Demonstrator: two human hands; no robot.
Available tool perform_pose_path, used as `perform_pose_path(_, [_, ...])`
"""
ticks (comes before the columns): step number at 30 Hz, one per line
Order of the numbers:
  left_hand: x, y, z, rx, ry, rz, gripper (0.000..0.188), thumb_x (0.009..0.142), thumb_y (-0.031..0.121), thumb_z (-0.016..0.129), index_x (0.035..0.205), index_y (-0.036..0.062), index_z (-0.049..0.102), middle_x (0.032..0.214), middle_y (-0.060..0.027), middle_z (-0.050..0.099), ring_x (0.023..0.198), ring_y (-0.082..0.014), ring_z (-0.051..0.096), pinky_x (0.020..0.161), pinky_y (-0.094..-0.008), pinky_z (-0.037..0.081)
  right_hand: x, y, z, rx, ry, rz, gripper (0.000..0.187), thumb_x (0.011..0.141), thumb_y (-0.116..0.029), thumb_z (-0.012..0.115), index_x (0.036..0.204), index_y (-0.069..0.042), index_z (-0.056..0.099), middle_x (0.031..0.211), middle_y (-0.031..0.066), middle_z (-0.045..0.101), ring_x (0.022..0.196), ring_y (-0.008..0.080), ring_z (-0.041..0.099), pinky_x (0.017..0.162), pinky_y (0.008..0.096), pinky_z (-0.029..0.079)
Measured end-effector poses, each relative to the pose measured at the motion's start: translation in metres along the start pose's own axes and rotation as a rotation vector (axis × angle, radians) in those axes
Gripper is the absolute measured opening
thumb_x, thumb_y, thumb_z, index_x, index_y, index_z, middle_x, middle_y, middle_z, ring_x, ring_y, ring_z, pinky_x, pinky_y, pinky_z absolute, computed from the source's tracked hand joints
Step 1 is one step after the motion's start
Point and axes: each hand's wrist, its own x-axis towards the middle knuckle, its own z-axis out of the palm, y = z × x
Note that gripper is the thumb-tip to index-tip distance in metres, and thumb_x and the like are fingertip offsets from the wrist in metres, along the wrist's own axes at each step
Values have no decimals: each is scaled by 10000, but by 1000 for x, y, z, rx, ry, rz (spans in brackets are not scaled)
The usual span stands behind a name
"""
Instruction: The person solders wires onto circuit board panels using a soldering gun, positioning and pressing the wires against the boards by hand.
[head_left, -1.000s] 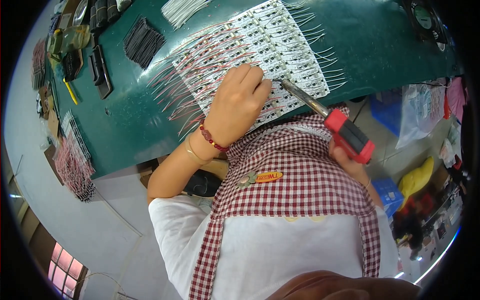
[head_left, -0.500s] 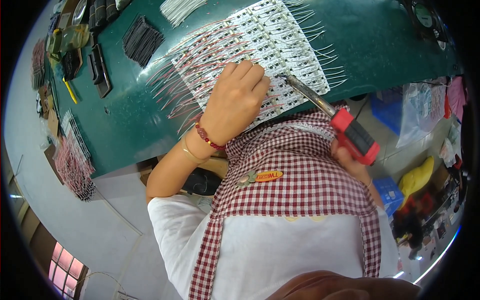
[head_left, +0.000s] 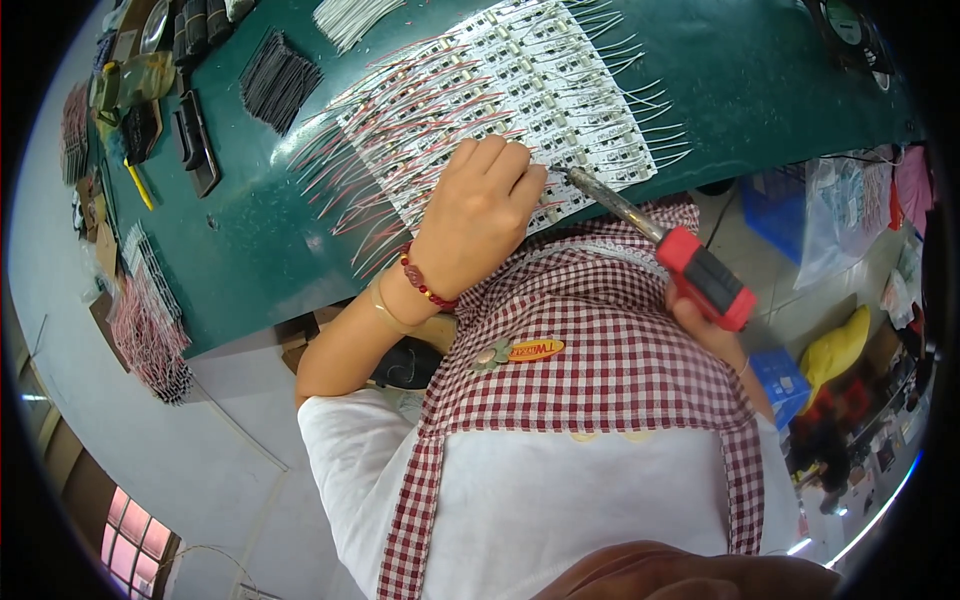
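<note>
Gripping soldering iron (head_left: 690,262) in right hand (head_left: 697,318); curling left hand (head_left: 478,208) over circuit boards (head_left: 545,95), contents hidden; risking burnt fingers (head_left: 528,186) from tip (head_left: 574,176) slipping.

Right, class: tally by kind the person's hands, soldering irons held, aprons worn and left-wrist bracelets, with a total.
Hands: 2 (left hand, right hand)
Soldering irons: 1 (red-and-black soldering iron)
Aprons: 1 (checked apron)
Left-wrist bracelets: 2 (red beaded bracelet, pale bangle)
Total: 6

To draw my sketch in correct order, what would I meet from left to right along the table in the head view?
Yellow stick, black tool, black wires, left hand, soldering iron, round black object.
</note>
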Motion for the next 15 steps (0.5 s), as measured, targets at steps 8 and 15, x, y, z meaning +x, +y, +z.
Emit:
perform_pose_path(8, [3,4,-4,19,-45,-29,236,666,-16,639,897,33,661,765,-67,484,741,-233,504,665,-349,404,-7,9,1,-27,14,5,171,758,-168,699,831,-22,647,746,83,615,614,229,613,549,319,476])
perform_pose_path(15, [2,4,-5,47,-57,-18,234,668,-7,649,898,35,660,765,-55,499,752,-226,514,665,-342,397,-15,14,-2,56,21,53,184,794,-150,683,900,-1,660,821,123,646,685,254,643,602,314,504])
